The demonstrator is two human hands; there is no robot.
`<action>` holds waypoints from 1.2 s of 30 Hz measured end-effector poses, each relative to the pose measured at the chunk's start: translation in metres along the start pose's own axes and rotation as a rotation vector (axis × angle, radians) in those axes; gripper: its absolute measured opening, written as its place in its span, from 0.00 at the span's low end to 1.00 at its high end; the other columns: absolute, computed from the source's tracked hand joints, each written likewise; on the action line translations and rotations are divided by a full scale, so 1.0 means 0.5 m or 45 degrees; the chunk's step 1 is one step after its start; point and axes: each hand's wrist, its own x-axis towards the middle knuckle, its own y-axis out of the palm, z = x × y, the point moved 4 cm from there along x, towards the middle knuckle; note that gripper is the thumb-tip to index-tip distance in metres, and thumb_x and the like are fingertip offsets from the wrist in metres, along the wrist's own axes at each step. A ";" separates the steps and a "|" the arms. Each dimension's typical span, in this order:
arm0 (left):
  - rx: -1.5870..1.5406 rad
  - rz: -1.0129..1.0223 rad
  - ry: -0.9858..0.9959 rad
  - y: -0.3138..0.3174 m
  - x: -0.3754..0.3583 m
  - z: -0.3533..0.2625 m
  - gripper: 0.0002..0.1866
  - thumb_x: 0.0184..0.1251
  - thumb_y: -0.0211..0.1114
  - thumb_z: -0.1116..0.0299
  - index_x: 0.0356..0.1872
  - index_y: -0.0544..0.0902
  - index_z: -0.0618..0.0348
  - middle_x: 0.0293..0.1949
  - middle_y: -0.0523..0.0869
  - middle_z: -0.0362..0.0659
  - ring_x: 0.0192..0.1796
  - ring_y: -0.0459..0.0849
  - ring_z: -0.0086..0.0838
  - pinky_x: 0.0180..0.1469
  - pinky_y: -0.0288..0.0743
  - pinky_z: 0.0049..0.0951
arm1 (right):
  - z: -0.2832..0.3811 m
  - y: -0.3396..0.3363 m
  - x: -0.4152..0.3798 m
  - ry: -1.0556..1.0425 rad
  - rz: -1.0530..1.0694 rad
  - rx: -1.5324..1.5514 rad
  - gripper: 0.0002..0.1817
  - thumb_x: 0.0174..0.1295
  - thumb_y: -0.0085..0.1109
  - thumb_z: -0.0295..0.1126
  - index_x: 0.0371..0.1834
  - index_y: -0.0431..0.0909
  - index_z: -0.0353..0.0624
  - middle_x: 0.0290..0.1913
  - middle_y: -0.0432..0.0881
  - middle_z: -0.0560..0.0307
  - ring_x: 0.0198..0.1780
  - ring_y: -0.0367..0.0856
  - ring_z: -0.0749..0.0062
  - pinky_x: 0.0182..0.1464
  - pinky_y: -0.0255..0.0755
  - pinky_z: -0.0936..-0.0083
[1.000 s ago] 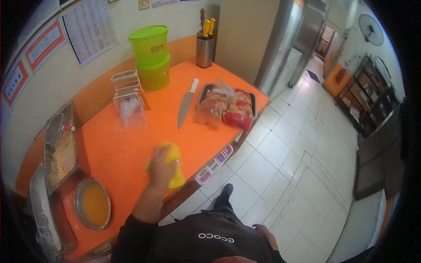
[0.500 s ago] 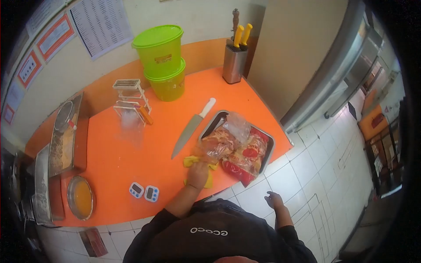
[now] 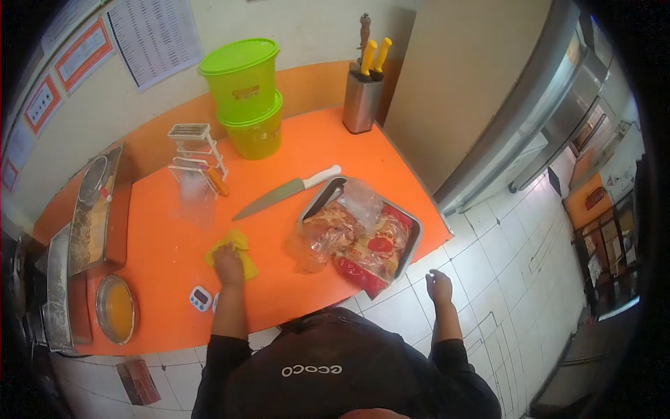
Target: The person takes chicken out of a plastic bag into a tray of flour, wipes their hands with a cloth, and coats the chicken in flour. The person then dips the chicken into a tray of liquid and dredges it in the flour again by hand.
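Observation:
My left hand (image 3: 227, 264) presses a yellow cloth (image 3: 239, 243) onto the orange tabletop, with the fingers closed over it. Just beyond the cloth lies a large knife (image 3: 273, 196) with a white handle, its blade pointing left. Two small white timers are near my left wrist; one timer (image 3: 201, 299) shows fully, and my forearm mostly covers the other. My right hand (image 3: 439, 286) hangs over the tiled floor past the table edge, holding nothing, its fingers loosely apart. Between the hands, a metal tray (image 3: 417, 246) holds plastic bags of raw meat (image 3: 377, 246).
Stacked green tubs (image 3: 244, 87), a white rack (image 3: 197, 150) and a knife block (image 3: 363, 105) stand along the back. At left are a metal pan of breading (image 3: 94, 234) and a bowl of yellow liquid (image 3: 117, 309). A tall fridge (image 3: 502, 119) is at right.
My left hand has slid the yellow cloth left, away from the tray toward the timers. The knife has turned to lie flatter across the table. My right hand's fingers look less spread.

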 end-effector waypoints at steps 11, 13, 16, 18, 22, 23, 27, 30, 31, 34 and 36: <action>-1.456 1.205 -0.850 -0.013 -0.165 -0.234 0.14 0.59 0.59 0.56 0.32 0.77 0.57 0.26 0.79 0.38 0.27 0.76 0.25 0.28 0.69 0.23 | 0.130 -0.041 0.158 -0.331 -0.567 0.558 0.17 0.55 0.54 0.36 0.46 0.74 0.39 0.42 0.77 0.47 0.40 0.76 0.64 0.44 0.69 0.72; -1.804 1.794 -1.547 -0.053 -0.228 -0.351 0.16 0.58 0.60 0.52 0.33 0.76 0.54 0.25 0.77 0.35 0.28 0.75 0.20 0.28 0.68 0.20 | 0.166 -0.011 0.216 -0.397 -0.581 0.492 0.16 0.55 0.53 0.35 0.45 0.74 0.39 0.42 0.76 0.47 0.41 0.76 0.61 0.45 0.69 0.70; -2.324 1.375 -1.565 0.041 -0.202 -0.354 0.17 0.56 0.62 0.52 0.36 0.76 0.55 0.28 0.78 0.35 0.31 0.76 0.21 0.30 0.68 0.19 | 0.221 0.023 0.216 -0.349 -0.475 0.379 0.15 0.55 0.52 0.32 0.44 0.74 0.38 0.42 0.76 0.45 0.42 0.75 0.57 0.45 0.68 0.68; -2.128 0.840 -1.572 0.050 -0.162 -0.346 0.18 0.57 0.62 0.57 0.40 0.76 0.60 0.31 0.79 0.38 0.32 0.77 0.23 0.31 0.69 0.18 | 0.238 0.023 0.206 -0.281 -0.393 0.334 0.15 0.53 0.51 0.29 0.44 0.73 0.38 0.42 0.75 0.44 0.44 0.74 0.54 0.46 0.68 0.66; -2.006 0.335 -1.188 0.040 -0.082 -0.351 0.16 0.57 0.63 0.65 0.44 0.76 0.62 0.38 0.80 0.43 0.38 0.78 0.26 0.37 0.71 0.22 | 0.232 0.039 0.134 -0.235 -0.432 0.403 0.16 0.50 0.48 0.22 0.44 0.72 0.36 0.42 0.74 0.42 0.44 0.73 0.52 0.46 0.67 0.65; -2.006 0.306 -1.128 0.029 -0.067 -0.357 0.15 0.57 0.63 0.67 0.43 0.76 0.62 0.38 0.80 0.43 0.38 0.78 0.26 0.38 0.72 0.24 | 0.234 0.046 0.112 -0.234 -0.481 0.439 0.16 0.50 0.47 0.21 0.44 0.72 0.36 0.41 0.74 0.42 0.44 0.73 0.52 0.46 0.67 0.65; -1.757 0.107 -0.669 0.008 0.014 -0.379 0.11 0.56 0.62 0.71 0.40 0.78 0.63 0.39 0.80 0.46 0.39 0.79 0.30 0.42 0.72 0.29 | 0.264 0.060 0.046 -0.172 -0.594 0.565 0.14 0.48 0.46 0.20 0.41 0.71 0.37 0.37 0.72 0.43 0.42 0.70 0.49 0.46 0.64 0.61; -1.074 -0.046 0.132 -0.073 0.090 -0.439 0.07 0.53 0.61 0.73 0.34 0.79 0.62 0.39 0.80 0.48 0.40 0.80 0.37 0.44 0.72 0.33 | 0.291 0.062 0.020 -0.136 -0.569 0.574 0.15 0.49 0.45 0.19 0.42 0.70 0.37 0.37 0.71 0.43 0.43 0.69 0.49 0.47 0.63 0.60; -0.780 -0.077 0.434 -0.102 0.103 -0.467 0.06 0.51 0.61 0.74 0.31 0.79 0.62 0.39 0.81 0.48 0.40 0.80 0.39 0.44 0.72 0.34 | 0.299 0.062 0.014 -0.121 -0.579 0.573 0.15 0.49 0.45 0.19 0.42 0.69 0.36 0.38 0.71 0.42 0.43 0.69 0.49 0.47 0.63 0.60; -0.416 0.422 0.358 -0.060 0.116 -0.480 0.04 0.45 0.61 0.74 0.24 0.79 0.62 0.37 0.80 0.53 0.40 0.78 0.46 0.44 0.72 0.39 | 0.305 0.062 0.001 -0.098 -0.594 0.560 0.15 0.48 0.45 0.19 0.42 0.69 0.35 0.38 0.70 0.42 0.44 0.69 0.48 0.47 0.63 0.60; -0.327 0.507 0.376 -0.021 0.094 -0.459 0.08 0.42 0.63 0.70 0.27 0.81 0.61 0.34 0.81 0.50 0.41 0.78 0.44 0.44 0.71 0.38 | 0.302 0.069 0.001 -0.095 -0.600 0.564 0.16 0.48 0.45 0.19 0.43 0.69 0.34 0.38 0.70 0.41 0.44 0.69 0.47 0.47 0.63 0.60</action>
